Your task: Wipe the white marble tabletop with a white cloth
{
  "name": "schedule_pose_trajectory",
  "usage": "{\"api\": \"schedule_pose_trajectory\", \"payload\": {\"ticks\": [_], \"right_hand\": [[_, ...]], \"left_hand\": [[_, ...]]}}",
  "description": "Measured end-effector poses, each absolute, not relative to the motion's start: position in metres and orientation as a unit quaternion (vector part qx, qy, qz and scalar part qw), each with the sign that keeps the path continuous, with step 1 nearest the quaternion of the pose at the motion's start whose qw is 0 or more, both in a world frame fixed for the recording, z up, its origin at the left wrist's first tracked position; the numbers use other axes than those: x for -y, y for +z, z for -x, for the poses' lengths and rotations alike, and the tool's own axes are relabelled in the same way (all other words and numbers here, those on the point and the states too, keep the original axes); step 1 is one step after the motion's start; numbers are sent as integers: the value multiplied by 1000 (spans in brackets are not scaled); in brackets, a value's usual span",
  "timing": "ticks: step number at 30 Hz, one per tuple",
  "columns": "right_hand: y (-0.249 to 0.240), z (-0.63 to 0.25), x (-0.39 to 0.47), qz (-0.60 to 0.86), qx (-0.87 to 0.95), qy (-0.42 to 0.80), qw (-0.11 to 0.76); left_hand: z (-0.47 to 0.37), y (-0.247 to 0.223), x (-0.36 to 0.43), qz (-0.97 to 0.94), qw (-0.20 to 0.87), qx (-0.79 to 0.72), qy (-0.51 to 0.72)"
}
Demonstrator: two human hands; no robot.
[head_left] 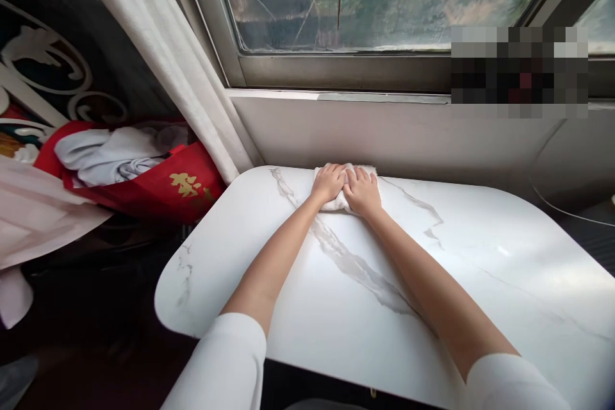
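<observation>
Left hand and right hand lie flat, fingers slightly spread, pressing down on bunched white fabric cloth. Cloth looks light, soft, unbreakable; best gripped by its loose edges. Under the hands: glossy white marble-patterned table. Beyond: pale wall panel, grey metal-framed window. Off left: long cream fabric curtain, red gold-lettered bag.

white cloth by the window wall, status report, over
Left hand and right hand palms down on cloth, side by side. Cloth near far edge of table. Wall just beyond, may limit forward reach.
</observation>
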State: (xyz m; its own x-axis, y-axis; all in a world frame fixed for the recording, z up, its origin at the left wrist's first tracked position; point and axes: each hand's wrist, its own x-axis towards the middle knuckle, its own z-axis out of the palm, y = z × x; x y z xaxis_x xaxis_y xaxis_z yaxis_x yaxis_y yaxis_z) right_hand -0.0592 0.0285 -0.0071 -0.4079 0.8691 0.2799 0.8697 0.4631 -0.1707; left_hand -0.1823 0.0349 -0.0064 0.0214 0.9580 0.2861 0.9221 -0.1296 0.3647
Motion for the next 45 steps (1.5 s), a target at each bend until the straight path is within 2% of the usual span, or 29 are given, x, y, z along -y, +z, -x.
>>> {"api": "schedule_pose_trajectory", "payload": {"ticks": [5,10,17,21,25,37,45], "right_hand": [[-5,52,18,516,844,-16,147],[-7,37,102,499,856,-38,130],[-9,18,205,377,915,-34,138],[-8,24,216,339,930,-14,143],[-6,48,189,350,927,6,132],[-4,138,28,429,889,25,161],[-3,157,-3,443,879,31,172]], "left_hand": [[176,-5,9,-718,39,-654,236],[168,-7,92,-740,39,-633,222],[165,-5,223,-734,50,-650,193],[173,-6,247,-725,54,-659,193],[194,-6,217,-715,49,-668,199],[274,-6,33,-714,32,-662,223],[294,-9,-6,-715,37,-662,220]]}}
